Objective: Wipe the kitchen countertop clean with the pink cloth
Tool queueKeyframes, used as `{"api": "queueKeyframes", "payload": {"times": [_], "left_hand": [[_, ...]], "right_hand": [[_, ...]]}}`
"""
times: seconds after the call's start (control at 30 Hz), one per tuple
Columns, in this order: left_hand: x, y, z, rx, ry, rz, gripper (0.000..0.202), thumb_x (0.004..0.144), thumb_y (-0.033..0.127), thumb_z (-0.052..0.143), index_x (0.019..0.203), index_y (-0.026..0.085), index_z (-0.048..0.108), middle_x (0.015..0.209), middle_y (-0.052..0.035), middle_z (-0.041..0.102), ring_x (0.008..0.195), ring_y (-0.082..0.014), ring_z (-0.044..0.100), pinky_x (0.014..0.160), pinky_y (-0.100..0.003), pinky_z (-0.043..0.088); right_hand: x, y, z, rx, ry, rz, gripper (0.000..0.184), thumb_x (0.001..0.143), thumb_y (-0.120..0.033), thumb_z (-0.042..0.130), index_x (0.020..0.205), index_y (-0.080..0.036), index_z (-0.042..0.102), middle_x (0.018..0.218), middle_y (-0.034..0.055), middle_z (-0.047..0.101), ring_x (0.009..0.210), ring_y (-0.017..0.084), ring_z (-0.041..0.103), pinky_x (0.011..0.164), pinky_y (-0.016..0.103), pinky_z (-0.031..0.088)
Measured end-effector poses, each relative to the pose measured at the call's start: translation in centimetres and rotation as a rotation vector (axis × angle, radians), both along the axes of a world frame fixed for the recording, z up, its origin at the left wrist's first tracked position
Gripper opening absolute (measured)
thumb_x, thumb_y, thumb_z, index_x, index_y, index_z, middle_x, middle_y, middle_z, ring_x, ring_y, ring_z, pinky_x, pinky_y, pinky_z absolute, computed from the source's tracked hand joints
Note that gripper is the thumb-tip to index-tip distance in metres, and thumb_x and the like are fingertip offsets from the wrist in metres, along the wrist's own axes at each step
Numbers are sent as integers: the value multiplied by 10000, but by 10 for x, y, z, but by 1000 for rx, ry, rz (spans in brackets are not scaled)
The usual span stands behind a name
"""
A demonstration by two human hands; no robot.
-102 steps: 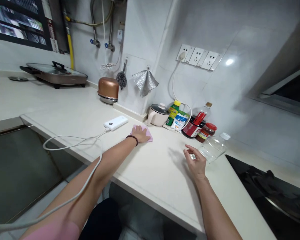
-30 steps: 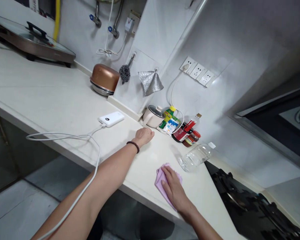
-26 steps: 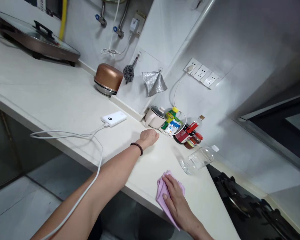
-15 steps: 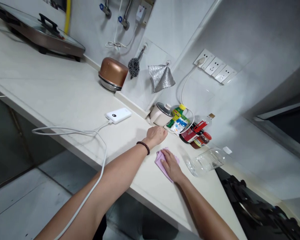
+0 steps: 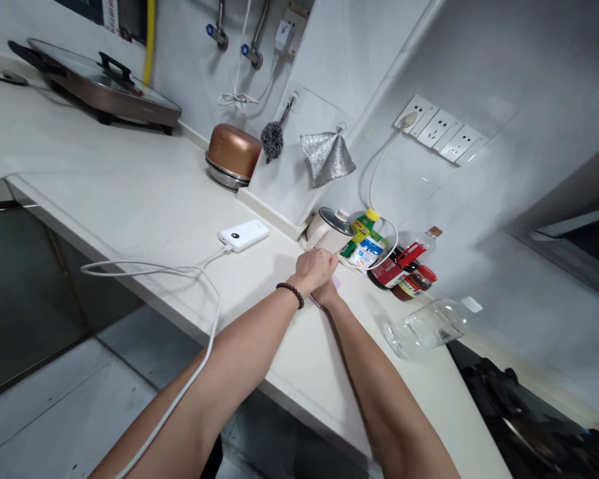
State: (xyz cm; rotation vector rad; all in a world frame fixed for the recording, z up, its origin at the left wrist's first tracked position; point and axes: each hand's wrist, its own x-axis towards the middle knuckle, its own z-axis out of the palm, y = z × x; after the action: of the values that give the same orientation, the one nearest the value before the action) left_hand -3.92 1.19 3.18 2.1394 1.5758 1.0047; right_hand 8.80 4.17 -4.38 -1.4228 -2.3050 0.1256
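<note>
My left hand [image 5: 315, 269] is closed in a fist just in front of the cream electric pot [image 5: 325, 233] with a glass lid. Whatever its fingers hold is hidden from view. Beneath my left wrist, partly covered by it, my right hand [image 5: 325, 293] presses on a pink cleaning cloth [image 5: 336, 283] lying on the white countertop [image 5: 299, 356]. Only a small edge of the cloth shows. Right beside the pot stand a yellow-capped green bottle [image 5: 364, 226] and a white-and-blue packet [image 5: 368, 251].
Dark bottles and a red-lidded jar [image 5: 414, 283] stand to the right, near a large clear bottle [image 5: 429, 326] lying on its side. A white power bank [image 5: 244, 235] with a looping cable [image 5: 212, 299] lies left. A copper-coloured bowl [image 5: 234, 150] and a black stove [image 5: 524, 406] are further off.
My right hand has slid left with the cloth, from open counter to under my left wrist. My left hand stays by the pot. The view has shifted slightly.
</note>
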Motion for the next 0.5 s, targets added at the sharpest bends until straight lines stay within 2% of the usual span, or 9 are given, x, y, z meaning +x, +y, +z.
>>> {"api": "queueKeyframes", "payload": {"times": [0.13,0.23,0.3,0.37,0.43,0.5], "left_hand": [[-4,5,-5,-1,-5,5,488,1011,395,358,1038,195,802,1051,-129,776,1035,-243,714,891,-307,518],[-5,8,-12,0,13,8,499,1006,397,349,1030,188,801,1038,-137,776,1019,-256,720,875,-323,527],[-4,8,-16,-4,39,0,492,999,382,354,1023,175,800,1029,-146,776,1013,-258,723,864,-324,531],[-2,8,-21,-10,62,-14,487,992,368,359,1005,164,800,1014,-149,777,1008,-254,725,854,-317,530],[1,6,-24,-15,77,-38,485,988,366,361,990,161,801,1001,-148,779,1005,-251,727,844,-310,529],[4,4,-25,-18,91,-66,480,985,363,365,990,159,799,1002,-149,779,1007,-248,726,838,-305,529]], "right_hand": [[-25,-49,-3,9,-48,175,468,1016,-424,397,1411,-207,519,1413,113,584,1331,274,486,1129,480,410],[-21,-95,-1,-4,-112,256,532,1008,-485,430,1449,-193,483,1452,140,533,1348,279,455,1153,501,380],[-4,-120,0,-29,-142,240,581,997,-517,461,1492,-214,436,1500,135,482,1396,271,410,1181,498,349],[22,-134,-1,-40,-147,167,586,997,-527,461,1508,-242,419,1531,120,451,1435,262,372,1204,495,318],[53,-134,-4,-35,-134,55,561,1006,-525,434,1496,-251,438,1529,112,459,1436,253,380,1209,490,311],[83,-123,-8,-21,-121,-71,547,1012,-525,400,1469,-233,472,1503,117,486,1420,250,407,1205,481,316]]}}
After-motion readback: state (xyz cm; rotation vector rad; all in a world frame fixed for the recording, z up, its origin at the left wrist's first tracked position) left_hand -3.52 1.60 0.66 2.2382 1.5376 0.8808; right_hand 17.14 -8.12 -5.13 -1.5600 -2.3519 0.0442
